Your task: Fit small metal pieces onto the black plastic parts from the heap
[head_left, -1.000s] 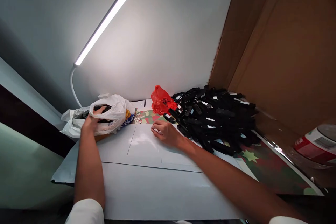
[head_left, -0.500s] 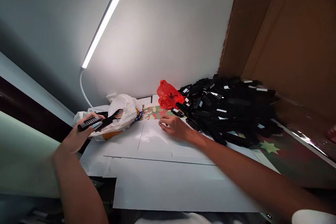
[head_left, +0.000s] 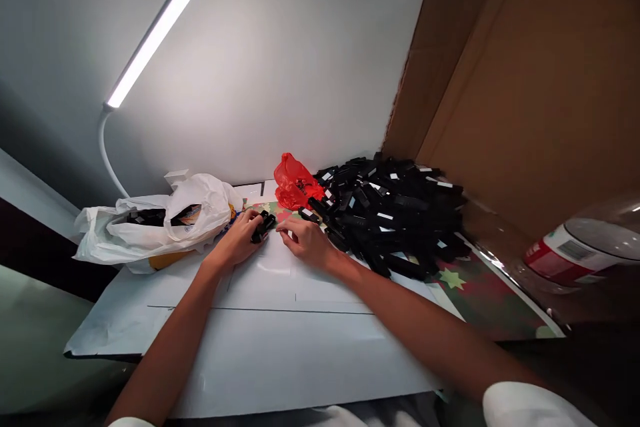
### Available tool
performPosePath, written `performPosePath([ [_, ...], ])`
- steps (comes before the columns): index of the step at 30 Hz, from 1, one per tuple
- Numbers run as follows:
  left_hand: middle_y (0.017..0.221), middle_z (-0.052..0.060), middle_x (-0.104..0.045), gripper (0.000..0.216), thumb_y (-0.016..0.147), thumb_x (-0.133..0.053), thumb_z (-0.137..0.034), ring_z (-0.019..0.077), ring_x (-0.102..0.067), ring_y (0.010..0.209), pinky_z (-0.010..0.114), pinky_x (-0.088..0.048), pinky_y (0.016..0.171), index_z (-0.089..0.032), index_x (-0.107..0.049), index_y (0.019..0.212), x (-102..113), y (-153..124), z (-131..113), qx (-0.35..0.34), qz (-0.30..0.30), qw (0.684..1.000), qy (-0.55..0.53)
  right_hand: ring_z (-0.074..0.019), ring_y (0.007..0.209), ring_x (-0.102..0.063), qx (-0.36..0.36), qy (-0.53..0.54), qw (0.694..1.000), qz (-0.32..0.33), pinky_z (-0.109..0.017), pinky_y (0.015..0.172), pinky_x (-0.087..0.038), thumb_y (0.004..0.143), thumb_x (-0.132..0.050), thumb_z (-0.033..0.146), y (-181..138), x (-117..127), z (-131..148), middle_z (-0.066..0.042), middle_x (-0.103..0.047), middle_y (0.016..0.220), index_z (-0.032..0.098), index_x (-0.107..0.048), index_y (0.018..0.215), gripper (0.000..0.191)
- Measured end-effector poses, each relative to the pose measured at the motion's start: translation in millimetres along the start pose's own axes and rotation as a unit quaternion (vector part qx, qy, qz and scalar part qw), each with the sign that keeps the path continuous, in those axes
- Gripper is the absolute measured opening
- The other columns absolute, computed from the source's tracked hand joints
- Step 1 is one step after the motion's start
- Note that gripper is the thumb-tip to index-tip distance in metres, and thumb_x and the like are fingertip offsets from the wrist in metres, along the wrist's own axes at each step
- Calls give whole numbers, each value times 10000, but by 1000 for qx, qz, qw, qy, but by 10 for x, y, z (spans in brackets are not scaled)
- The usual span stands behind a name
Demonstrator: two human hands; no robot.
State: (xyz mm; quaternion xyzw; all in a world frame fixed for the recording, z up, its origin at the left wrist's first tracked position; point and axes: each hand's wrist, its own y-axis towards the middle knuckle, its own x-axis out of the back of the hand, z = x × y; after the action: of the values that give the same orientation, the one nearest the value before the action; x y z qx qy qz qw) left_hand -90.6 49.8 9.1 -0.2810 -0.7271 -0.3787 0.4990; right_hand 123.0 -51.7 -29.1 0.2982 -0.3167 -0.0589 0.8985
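My left hand (head_left: 239, 240) is closed around a small black plastic part (head_left: 263, 227), held low over the white board (head_left: 270, 340) at the middle. Only its dark, block-like end shows past the fingers. Just to the right is my right hand (head_left: 306, 240), its thumb and fingers pinched together and pointing at the black part, with a small gap between the hands. Whatever the right fingers hold, if anything, is too small to make out. Another black part with a white label (head_left: 309, 215) lies just beyond the right hand.
A large heap of black plastic parts (head_left: 400, 213) lies at right, against cardboard (head_left: 465, 67). A red plastic bag (head_left: 293, 180) with small dark pieces sits behind my hands. The white plastic bag (head_left: 200, 213) at left holds black parts. A lamp (head_left: 165, 27) and a clear labelled jar (head_left: 570, 250) flank the table.
My left hand has moved right, from over the white bag to the middle of the board, bringing the black part. My right hand stays there, fingers still pinched. The view has turned right.
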Motion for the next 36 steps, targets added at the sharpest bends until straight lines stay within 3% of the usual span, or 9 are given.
performPosePath([
  [5,1315,145,-550,263,859,-677,-333,333,-547,1273,521,-454,1133,-192,-684,1080,103,8,-121,24,-32,999,12,-158,707,-599,-6,-15,1000,19,-268,723,-424,971,-588,129,-6,-9,-20,-40,-735,934,192,-758,1062,203],
  [8,1192,131,-595,258,884,-644,-432,297,-603,1143,471,-494,1053,-183,-670,948,209,109,-248,52,-55,997,-29,-145,706,-588,-18,-5,998,62,-256,712,-401,944,-598,99,23,74,44,-21,-722,886,187,-766,1042,213],
  [13,942,74,-678,275,856,-628,-445,194,-638,835,322,-520,777,-180,-651,787,410,402,-447,84,-143,973,-163,-118,648,-554,-23,55,941,332,-247,628,-351,940,-721,286,54,337,352,23,-666,737,188,-761,880,121],
  [16,625,42,-621,348,856,-586,-467,164,-594,570,293,-468,585,-179,-608,662,477,591,-528,140,-185,912,-337,-131,659,-557,-26,23,897,441,-259,599,-329,864,-828,445,27,413,556,24,-677,748,201,-706,807,279],
  [20,630,62,-644,318,790,-573,-501,241,-701,622,323,-512,566,-205,-525,682,293,667,-621,110,-107,777,-611,-174,718,-580,-23,-96,886,453,-278,596,-298,838,-853,515,-42,402,714,-3,-694,831,212,-683,871,349],
  [23,745,71,-712,236,693,-686,-346,229,-732,661,306,-531,596,-197,-519,767,-36,573,-684,107,5,733,-672,-206,756,-628,-23,-142,879,454,-285,595,-295,886,-803,558,-90,396,768,-28,-718,883,206,-682,985,385],
  [28,681,3,-681,306,753,-729,-290,120,-606,487,214,-419,479,-217,-454,867,-477,431,-715,147,-1,736,-661,-279,874,-715,-22,-199,873,444,-307,623,-344,940,-783,451,-184,369,900,-110,-771,1002,169,-673,1079,334],
  [33,674,-25,-663,373,842,-751,-371,105,-532,396,178,-277,389,-234,-446,1007,-575,414,-675,127,25,768,-627,-268,746,-703,-46,-244,878,410,-327,598,-341,955,-765,289,-358,231,967,-90,-759,874,193,-671,1059,170],
  [36,589,-75,-572,389,859,-762,-345,107,-498,378,175,-258,391,-245,-429,1032,-631,410,-664,121,11,775,-620,-269,870,-685,-64,-233,893,380,-311,603,-328,940,-779,285,-437,193,909,-74,-738,937,216,-645,991,158],
])
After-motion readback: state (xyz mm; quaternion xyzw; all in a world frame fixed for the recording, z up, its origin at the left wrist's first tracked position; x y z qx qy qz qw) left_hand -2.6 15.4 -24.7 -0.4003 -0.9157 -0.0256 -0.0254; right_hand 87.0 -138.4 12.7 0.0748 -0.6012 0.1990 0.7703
